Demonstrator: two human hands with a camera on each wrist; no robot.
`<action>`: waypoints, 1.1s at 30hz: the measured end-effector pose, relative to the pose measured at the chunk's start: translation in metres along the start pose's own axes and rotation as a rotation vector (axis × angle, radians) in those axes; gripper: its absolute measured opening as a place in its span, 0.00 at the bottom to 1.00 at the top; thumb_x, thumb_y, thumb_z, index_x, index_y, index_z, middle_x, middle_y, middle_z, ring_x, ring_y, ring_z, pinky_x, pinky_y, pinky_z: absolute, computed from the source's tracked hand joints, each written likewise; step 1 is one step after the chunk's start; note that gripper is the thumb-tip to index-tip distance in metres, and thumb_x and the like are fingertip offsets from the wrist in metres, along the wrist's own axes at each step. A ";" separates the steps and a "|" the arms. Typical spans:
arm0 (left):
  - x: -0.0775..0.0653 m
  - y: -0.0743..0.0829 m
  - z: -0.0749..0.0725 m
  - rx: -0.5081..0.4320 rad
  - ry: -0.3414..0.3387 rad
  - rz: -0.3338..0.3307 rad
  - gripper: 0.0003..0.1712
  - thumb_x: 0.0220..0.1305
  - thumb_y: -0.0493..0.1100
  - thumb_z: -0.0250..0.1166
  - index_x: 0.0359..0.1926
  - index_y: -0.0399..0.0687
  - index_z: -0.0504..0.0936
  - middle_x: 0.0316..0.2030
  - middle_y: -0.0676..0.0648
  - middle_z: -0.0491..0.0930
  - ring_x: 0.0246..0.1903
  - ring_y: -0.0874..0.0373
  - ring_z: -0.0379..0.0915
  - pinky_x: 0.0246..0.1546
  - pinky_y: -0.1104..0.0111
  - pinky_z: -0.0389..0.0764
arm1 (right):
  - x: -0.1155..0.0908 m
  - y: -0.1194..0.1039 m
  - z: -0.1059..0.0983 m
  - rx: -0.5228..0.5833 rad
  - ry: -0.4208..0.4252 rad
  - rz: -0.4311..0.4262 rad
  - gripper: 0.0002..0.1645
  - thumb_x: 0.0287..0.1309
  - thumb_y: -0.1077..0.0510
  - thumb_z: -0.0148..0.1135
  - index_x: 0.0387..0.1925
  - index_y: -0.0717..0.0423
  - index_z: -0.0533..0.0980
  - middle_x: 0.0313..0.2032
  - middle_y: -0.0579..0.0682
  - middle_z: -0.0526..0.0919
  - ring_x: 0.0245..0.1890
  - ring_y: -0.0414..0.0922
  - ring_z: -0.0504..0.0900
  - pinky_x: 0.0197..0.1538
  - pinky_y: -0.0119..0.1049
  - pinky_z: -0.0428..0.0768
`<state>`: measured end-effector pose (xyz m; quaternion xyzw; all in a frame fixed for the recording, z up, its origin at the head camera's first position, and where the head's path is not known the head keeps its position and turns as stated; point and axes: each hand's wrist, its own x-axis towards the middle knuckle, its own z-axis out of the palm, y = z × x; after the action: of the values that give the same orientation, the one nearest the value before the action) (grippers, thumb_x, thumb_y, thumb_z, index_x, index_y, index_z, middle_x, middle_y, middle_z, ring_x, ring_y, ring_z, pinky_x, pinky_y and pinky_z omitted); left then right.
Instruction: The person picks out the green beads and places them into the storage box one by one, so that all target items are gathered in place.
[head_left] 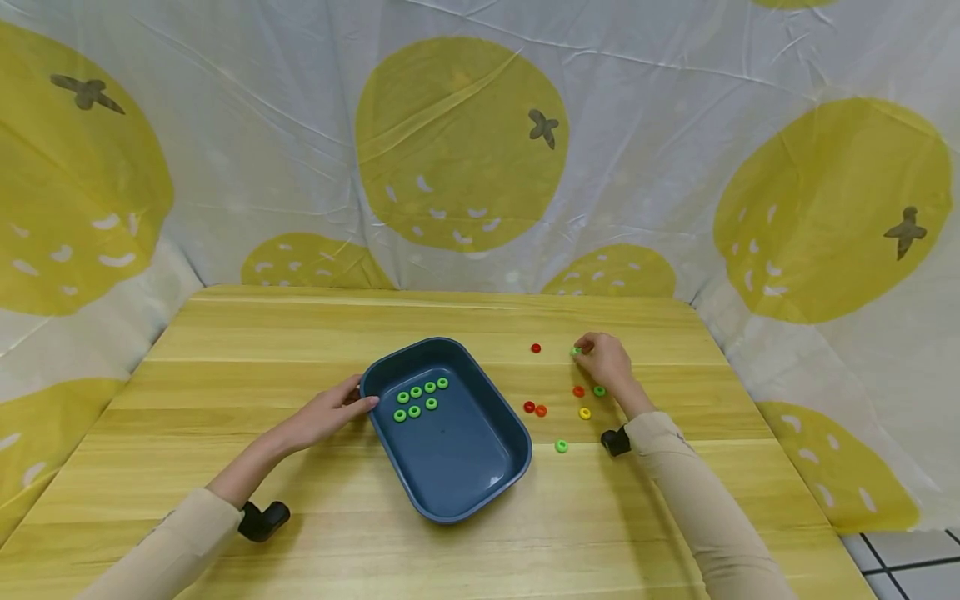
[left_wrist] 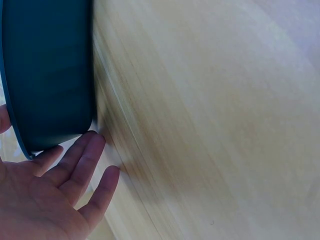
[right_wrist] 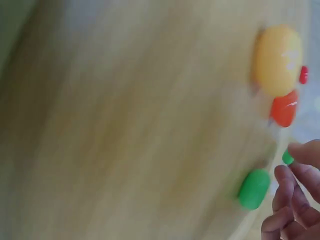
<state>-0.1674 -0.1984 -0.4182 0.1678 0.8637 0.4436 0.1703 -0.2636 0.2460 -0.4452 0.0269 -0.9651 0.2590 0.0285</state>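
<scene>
My left hand [head_left: 334, 412] holds the dark blue rectangular tray [head_left: 465, 467] at its left corner. Its thumb lies over the rim, while the other fingers [left_wrist: 82, 160] spread against the outer wall and underside edge. Inside the tray, several green rings [head_left: 415, 392] lie in two rows near the far left end. To the right of the tray, my right hand [head_left: 606, 362] pinches a small green ring [head_left: 576, 351] between thumb and fingertips, low over the table. Just below that hand lie another green ring [head_left: 599, 391] and an orange-red ring [head_left: 579, 391].
Loose on the wooden table [head_left: 315, 508] are a red ring [head_left: 536, 348] farther back, a red ring [head_left: 529, 407] beside an orange one [head_left: 542, 411], a yellow ring [head_left: 585, 413] and a green ring [head_left: 562, 447]. A lemon-patterned cloth [head_left: 637, 167] hangs behind the table.
</scene>
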 end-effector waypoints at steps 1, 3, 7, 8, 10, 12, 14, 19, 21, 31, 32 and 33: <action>0.000 0.000 0.000 0.002 -0.002 0.004 0.32 0.71 0.52 0.49 0.67 0.36 0.58 0.57 0.35 0.72 0.55 0.46 0.68 0.55 0.53 0.70 | 0.000 -0.001 0.000 0.057 0.005 0.013 0.13 0.57 0.58 0.63 0.42 0.61 0.81 0.38 0.58 0.83 0.37 0.51 0.81 0.38 0.40 0.78; 0.000 0.000 0.000 0.003 -0.001 0.006 0.32 0.72 0.51 0.49 0.68 0.36 0.57 0.57 0.35 0.72 0.55 0.45 0.68 0.56 0.52 0.70 | 0.000 -0.003 -0.001 0.251 -0.025 0.060 0.16 0.60 0.56 0.61 0.46 0.62 0.79 0.38 0.56 0.83 0.35 0.48 0.80 0.36 0.36 0.76; 0.001 -0.001 0.000 0.005 0.002 0.004 0.31 0.72 0.50 0.49 0.68 0.36 0.57 0.58 0.35 0.71 0.57 0.43 0.67 0.57 0.50 0.69 | 0.000 -0.010 -0.006 0.718 -0.128 0.257 0.24 0.61 0.52 0.59 0.55 0.61 0.74 0.38 0.45 0.82 0.27 0.40 0.73 0.30 0.30 0.70; 0.001 -0.001 0.000 0.006 0.004 0.000 0.31 0.72 0.49 0.49 0.68 0.36 0.57 0.58 0.35 0.71 0.57 0.43 0.67 0.57 0.50 0.69 | 0.000 -0.013 -0.007 0.805 -0.158 0.307 0.27 0.61 0.51 0.59 0.58 0.60 0.72 0.38 0.42 0.81 0.25 0.39 0.72 0.29 0.30 0.69; 0.001 -0.002 0.001 0.006 0.006 -0.006 0.31 0.72 0.50 0.49 0.68 0.37 0.57 0.58 0.35 0.71 0.58 0.43 0.67 0.57 0.49 0.68 | -0.001 -0.022 -0.011 0.899 -0.200 0.364 0.28 0.61 0.51 0.60 0.60 0.59 0.71 0.39 0.42 0.81 0.23 0.37 0.71 0.29 0.29 0.69; 0.001 -0.002 0.001 0.008 0.007 -0.009 0.32 0.72 0.51 0.49 0.68 0.37 0.57 0.58 0.35 0.71 0.58 0.43 0.67 0.58 0.49 0.68 | -0.005 -0.036 -0.016 0.924 -0.240 0.369 0.29 0.61 0.52 0.59 0.61 0.60 0.69 0.39 0.42 0.81 0.22 0.36 0.70 0.28 0.28 0.68; 0.001 -0.003 0.001 0.010 0.007 -0.010 0.33 0.71 0.52 0.49 0.68 0.37 0.57 0.58 0.35 0.71 0.57 0.43 0.67 0.57 0.49 0.68 | -0.005 -0.047 -0.017 0.937 -0.270 0.352 0.30 0.61 0.53 0.59 0.62 0.61 0.68 0.40 0.43 0.80 0.23 0.36 0.70 0.28 0.27 0.69; 0.001 -0.002 0.001 0.009 0.007 -0.014 0.34 0.71 0.54 0.49 0.68 0.37 0.57 0.58 0.35 0.71 0.56 0.44 0.67 0.57 0.50 0.69 | -0.002 -0.070 -0.006 0.962 -0.306 0.280 0.28 0.61 0.52 0.60 0.60 0.61 0.70 0.39 0.42 0.79 0.25 0.35 0.72 0.30 0.26 0.71; 0.001 -0.002 0.002 0.010 0.009 -0.016 0.34 0.71 0.54 0.49 0.68 0.37 0.57 0.58 0.35 0.71 0.56 0.44 0.67 0.57 0.50 0.69 | -0.002 -0.084 -0.003 0.966 -0.318 0.249 0.27 0.61 0.53 0.60 0.58 0.61 0.71 0.38 0.42 0.79 0.25 0.36 0.72 0.29 0.25 0.71; 0.002 -0.004 0.002 0.019 0.011 -0.019 0.33 0.71 0.53 0.49 0.69 0.38 0.56 0.58 0.35 0.71 0.57 0.44 0.67 0.57 0.50 0.69 | 0.001 -0.157 0.018 0.934 -0.394 0.108 0.20 0.59 0.54 0.62 0.51 0.59 0.77 0.37 0.46 0.79 0.27 0.40 0.72 0.31 0.28 0.71; 0.003 -0.004 0.002 0.019 0.010 -0.017 0.33 0.71 0.53 0.49 0.69 0.38 0.56 0.58 0.35 0.71 0.57 0.44 0.67 0.57 0.50 0.68 | 0.000 -0.163 0.021 0.921 -0.402 0.091 0.20 0.59 0.54 0.62 0.50 0.59 0.77 0.37 0.47 0.79 0.28 0.41 0.72 0.31 0.29 0.71; 0.003 -0.004 0.001 0.020 0.009 -0.016 0.33 0.71 0.53 0.49 0.69 0.38 0.56 0.58 0.36 0.72 0.57 0.44 0.67 0.57 0.50 0.69 | -0.001 -0.169 0.024 0.905 -0.407 0.074 0.19 0.59 0.55 0.62 0.50 0.59 0.78 0.36 0.47 0.80 0.29 0.42 0.72 0.31 0.29 0.71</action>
<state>-0.1697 -0.1985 -0.4227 0.1606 0.8703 0.4341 0.1683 -0.2518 0.0879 -0.3814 0.0524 -0.7422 0.6423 -0.1840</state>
